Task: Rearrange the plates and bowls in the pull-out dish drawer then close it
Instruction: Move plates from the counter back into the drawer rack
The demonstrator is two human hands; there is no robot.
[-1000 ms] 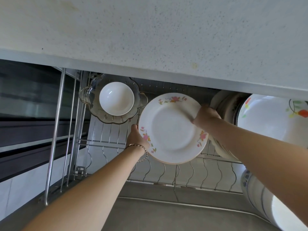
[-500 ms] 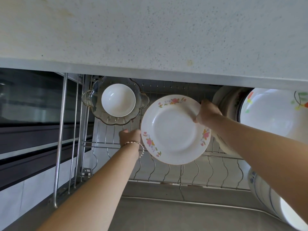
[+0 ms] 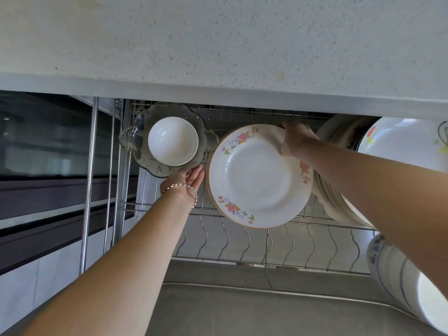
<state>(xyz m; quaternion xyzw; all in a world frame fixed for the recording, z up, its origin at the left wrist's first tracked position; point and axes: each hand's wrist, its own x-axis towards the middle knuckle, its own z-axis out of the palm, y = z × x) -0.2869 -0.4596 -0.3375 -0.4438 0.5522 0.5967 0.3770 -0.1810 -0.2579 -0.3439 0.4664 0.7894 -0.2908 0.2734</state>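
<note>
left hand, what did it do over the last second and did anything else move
The left hand let go of the flowered plate's lower-left edge and moved up and left to touch the glass dish's lower rim. The plate turned slightly counter-clockwise. The right hand kept its grip on the plate's upper-right edge, and the white bowl stayed in the dish.

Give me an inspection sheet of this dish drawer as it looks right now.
Surface: wire rack of the drawer, pulled out.
Job's things: floral plate held over the rack; white bowl sits in glass dish; plate stack and blue-patterned bowls at right.
Clutter: nothing seen.
Hands: right hand grips the floral plate's rim; left hand open, fingertips at the glass dish's edge.
Cables: nothing seen.
Surroundings: speckled countertop above; dark glossy panel at left.
</note>
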